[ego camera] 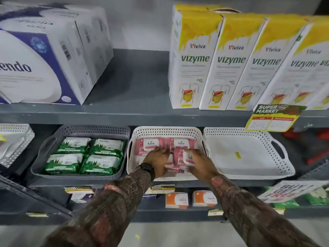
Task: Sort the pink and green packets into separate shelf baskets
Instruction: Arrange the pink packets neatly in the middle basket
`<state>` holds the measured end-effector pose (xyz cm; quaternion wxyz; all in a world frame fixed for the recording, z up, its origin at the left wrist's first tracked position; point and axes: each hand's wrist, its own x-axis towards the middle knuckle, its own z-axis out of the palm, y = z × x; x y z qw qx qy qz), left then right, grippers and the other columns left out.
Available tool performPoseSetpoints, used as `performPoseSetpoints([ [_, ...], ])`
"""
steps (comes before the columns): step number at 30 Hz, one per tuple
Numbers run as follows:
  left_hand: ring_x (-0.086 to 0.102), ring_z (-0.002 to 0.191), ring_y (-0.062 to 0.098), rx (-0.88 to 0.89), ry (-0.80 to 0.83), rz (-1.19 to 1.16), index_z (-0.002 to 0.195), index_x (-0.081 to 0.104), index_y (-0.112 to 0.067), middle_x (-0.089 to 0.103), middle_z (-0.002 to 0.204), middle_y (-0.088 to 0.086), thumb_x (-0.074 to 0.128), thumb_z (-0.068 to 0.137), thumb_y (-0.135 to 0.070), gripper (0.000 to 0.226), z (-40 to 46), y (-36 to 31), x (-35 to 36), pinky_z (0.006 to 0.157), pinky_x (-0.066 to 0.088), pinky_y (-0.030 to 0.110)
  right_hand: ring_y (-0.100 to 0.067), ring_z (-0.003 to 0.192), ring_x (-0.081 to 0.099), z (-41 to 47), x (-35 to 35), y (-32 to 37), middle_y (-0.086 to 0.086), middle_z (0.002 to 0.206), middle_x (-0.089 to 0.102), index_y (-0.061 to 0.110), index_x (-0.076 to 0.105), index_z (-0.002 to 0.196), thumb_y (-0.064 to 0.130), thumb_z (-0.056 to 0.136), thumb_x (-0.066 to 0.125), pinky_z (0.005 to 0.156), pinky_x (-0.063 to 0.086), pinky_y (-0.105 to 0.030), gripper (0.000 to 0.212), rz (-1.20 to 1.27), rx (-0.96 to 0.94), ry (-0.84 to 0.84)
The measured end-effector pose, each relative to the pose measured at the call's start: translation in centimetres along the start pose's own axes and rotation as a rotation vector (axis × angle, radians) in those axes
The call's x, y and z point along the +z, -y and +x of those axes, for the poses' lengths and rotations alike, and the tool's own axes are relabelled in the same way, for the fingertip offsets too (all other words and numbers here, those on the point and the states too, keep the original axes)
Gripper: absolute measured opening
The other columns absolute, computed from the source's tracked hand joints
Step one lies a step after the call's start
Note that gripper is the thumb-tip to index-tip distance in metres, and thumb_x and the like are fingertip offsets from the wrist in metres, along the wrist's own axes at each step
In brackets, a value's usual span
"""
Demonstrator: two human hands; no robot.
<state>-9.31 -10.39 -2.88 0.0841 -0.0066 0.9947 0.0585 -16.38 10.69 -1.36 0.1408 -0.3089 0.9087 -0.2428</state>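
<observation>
Several green packets [85, 155] lie flat in a grey basket [46, 141] at the left of the middle shelf. Beside it, a white basket [167, 130] holds several pink packets [153, 143] marked "kara". Both my hands are inside this white basket. My left hand [157, 162], with a watch on the wrist, rests on the pink packets at the basket's front. My right hand [199, 162] grips a pink packet [187, 157] by its right side. A second white basket [249, 152] at the right holds no packets.
Above stand yellow-and-white Vizyme cartons [231, 59] and a large white-and-purple box [44, 56]. A yellow price tag [272, 120] hangs from the upper shelf edge. Orange-and-white boxes [190, 199] sit on the shelf below. Another perforated basket [16, 139] is at far left.
</observation>
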Motion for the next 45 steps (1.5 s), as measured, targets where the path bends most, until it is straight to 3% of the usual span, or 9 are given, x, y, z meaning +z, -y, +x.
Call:
performPoseSetpoints([
  [5,0.049,0.134,0.029,-0.058,0.044,0.013,0.146,0.048,-0.014,0.053,0.148,0.008,0.074,0.089,-0.033,0.065,-2.5,2.1,-1.3,0.111,0.046,0.043,-0.018,0.128,0.053,1.1,-0.1,-0.1,0.004,0.145,0.056,0.027,0.051,0.146,0.017,0.081,0.081,0.103,0.052,-0.036,0.072,-0.204,-0.056,-0.002],
  [9,0.044,0.142,0.027,-0.117,0.054,0.023,0.152,0.043,-0.018,0.048,0.155,0.005,0.071,0.091,-0.033,0.069,-3.6,4.5,-1.6,0.122,0.034,0.041,-0.019,0.132,0.053,2.3,1.1,0.6,0.005,0.149,0.054,0.028,0.053,0.147,-0.004,0.086,0.066,0.088,0.059,-0.031,0.07,-0.365,-0.144,0.028],
  [15,0.04,0.146,0.027,-0.102,0.062,0.01,0.156,0.038,-0.021,0.043,0.16,0.003,0.074,0.088,-0.041,0.079,-3.7,4.9,-1.5,0.124,0.032,0.041,-0.017,0.119,0.06,3.1,2.6,-0.3,0.005,0.139,0.054,0.032,0.057,0.144,0.007,0.077,0.084,0.075,0.062,-0.027,0.076,-0.354,-0.137,0.009],
  [20,0.069,0.085,0.009,-0.164,-0.16,-0.189,0.135,0.061,-0.021,0.074,0.123,0.002,0.048,0.104,-0.033,0.035,-2.1,4.7,-1.9,0.085,0.054,0.023,-0.026,0.152,0.03,4.3,1.6,0.9,-0.002,0.166,0.029,0.024,0.034,0.159,0.063,0.093,0.06,0.123,0.029,-0.043,0.081,-0.195,-0.099,0.046],
  [22,0.07,0.108,0.025,-0.205,-0.167,-0.192,0.137,0.054,-0.017,0.07,0.13,0.008,0.033,0.105,-0.038,0.043,-0.8,4.8,-0.9,0.101,0.053,0.035,-0.03,0.16,0.004,5.9,1.8,1.6,-0.006,0.174,0.002,0.022,0.015,0.164,0.067,0.099,0.04,0.127,0.006,-0.045,0.083,-0.242,-0.053,0.09],
  [24,0.03,0.153,0.037,-0.24,-0.078,-0.132,0.157,0.029,-0.01,0.033,0.166,0.012,0.009,0.099,-0.053,0.075,0.5,5.2,0.7,0.128,0.02,0.049,-0.028,0.159,-0.012,7.8,2.9,1.9,-0.006,0.172,-0.016,0.021,0.002,0.165,0.072,0.099,0.028,0.126,-0.006,-0.046,0.087,-0.256,-0.018,0.138],
  [28,-0.008,0.16,0.028,-0.268,-0.034,-0.146,0.164,-0.001,-0.008,-0.008,0.173,0.012,0.001,0.097,-0.062,0.086,1.2,5.0,2.9,0.125,-0.019,0.039,-0.031,0.157,-0.02,8.4,5.4,0.4,-0.008,0.169,-0.025,0.02,-0.009,0.164,0.093,0.064,-0.02,0.123,-0.015,-0.055,0.124,-0.326,-0.098,0.136],
  [40,-0.008,0.161,0.027,-0.254,0.008,-0.127,0.163,-0.005,-0.007,-0.01,0.173,0.014,0.009,0.102,-0.058,0.081,1.2,4.5,2.3,0.123,-0.015,0.034,-0.031,0.157,-0.022,7.1,4.9,0.2,-0.008,0.166,-0.03,0.021,-0.015,0.162,0.095,0.052,-0.031,0.125,-0.01,-0.06,0.133,-0.325,-0.095,0.167],
  [45,-0.004,0.16,0.024,-0.2,-0.25,-0.22,0.164,0.0,-0.012,0.0,0.172,0.01,0.002,0.097,-0.062,0.083,-4.6,0.5,-1.4,0.132,0.004,0.046,-0.025,0.158,-0.016,-0.4,3.1,2.9,-0.005,0.17,-0.017,0.022,-0.005,0.164,0.074,0.099,0.011,0.128,0.004,-0.055,0.086,-0.274,-0.185,-0.11],
])
